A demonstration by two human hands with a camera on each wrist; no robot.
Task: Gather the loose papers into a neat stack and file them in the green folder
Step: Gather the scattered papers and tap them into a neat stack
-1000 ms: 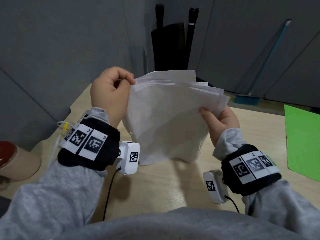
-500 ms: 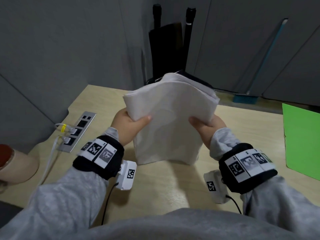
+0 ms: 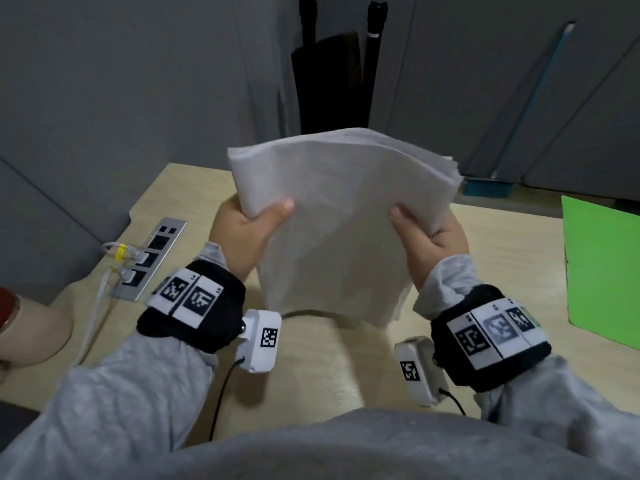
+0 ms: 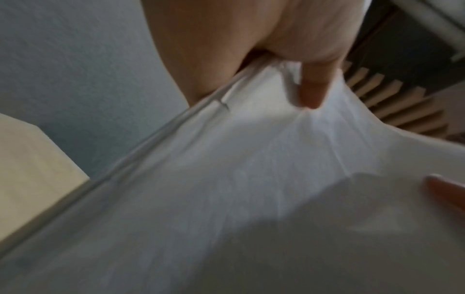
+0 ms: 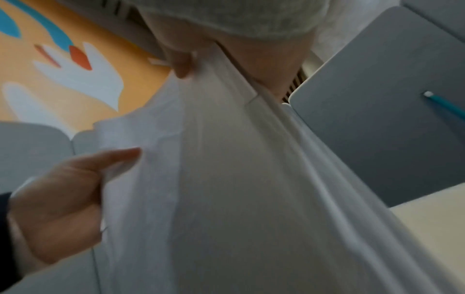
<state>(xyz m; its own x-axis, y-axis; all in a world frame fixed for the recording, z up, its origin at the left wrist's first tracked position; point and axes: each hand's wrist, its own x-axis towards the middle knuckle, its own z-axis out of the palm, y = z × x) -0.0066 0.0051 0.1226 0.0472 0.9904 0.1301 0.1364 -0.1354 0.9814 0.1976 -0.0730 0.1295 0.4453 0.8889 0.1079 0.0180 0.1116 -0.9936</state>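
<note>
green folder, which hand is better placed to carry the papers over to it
Probably the right hand. The green folder lies on the desk's right side, just beyond that hand, which already has a grip on the paper stack. The left hand holds the far edge.

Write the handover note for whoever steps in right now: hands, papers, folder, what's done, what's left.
Left hand: grips the left edge of the paper stack, thumb on the near face.
Right hand: grips the right edge the same way.
Paper stack: held upright between both hands above the desk; whether its bottom edge touches the desk cannot be told. The sheets are gathered, but the edges at the upper right are still slightly fanned.
Green folder: lies on the desk to the right, untouched.
Done: loose papers collected into one bundle.
Left: square up the edges, then put the stack in the green folder.
</note>
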